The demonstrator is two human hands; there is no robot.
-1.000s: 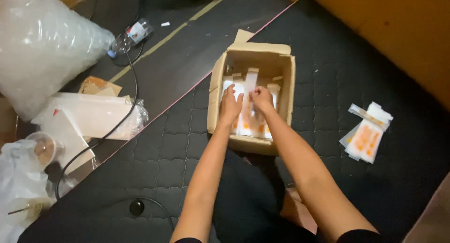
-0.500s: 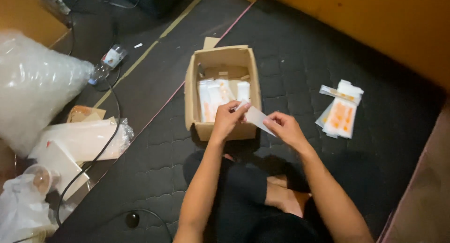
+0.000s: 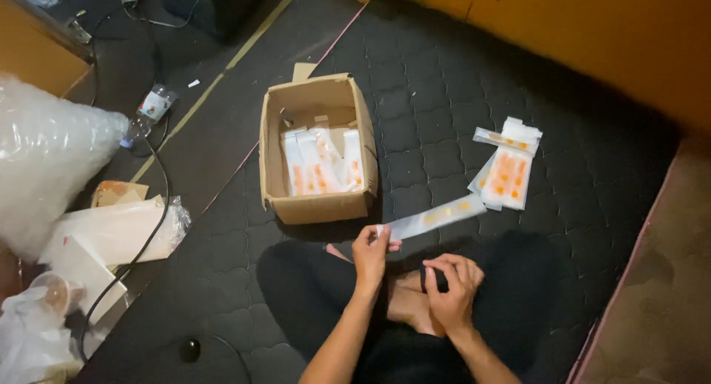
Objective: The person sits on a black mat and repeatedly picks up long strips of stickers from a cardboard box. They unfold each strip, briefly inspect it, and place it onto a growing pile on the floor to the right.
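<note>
Pinching: left hand (image 3: pixel 370 252) closed on clear packet strip (image 3: pixel 433 217).
Right hand (image 3: pixel 452 280): curled around a small dark object (image 3: pixel 438 277).
Room: cardboard box (image 3: pixel 317 206) just ahead; dark mat (image 3: pixel 437 95) open beyond.

left hand (image 3: pixel 369 252) pinches a long clear packet (image 3: pixel 435 216); right hand (image 3: pixel 452 282) curls on something dark beside the cardboard box (image 3: pixel 317 206).

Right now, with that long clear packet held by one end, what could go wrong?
The left hand pinches the packet only at its near end, so the far end hangs free over the mat; it might sag, bend or slip out. The right hand is closed around a small dark thing, so it may be slow to help. The pile lies loose and fanned out on the mat, so a knee or sleeve could scatter it.
</note>
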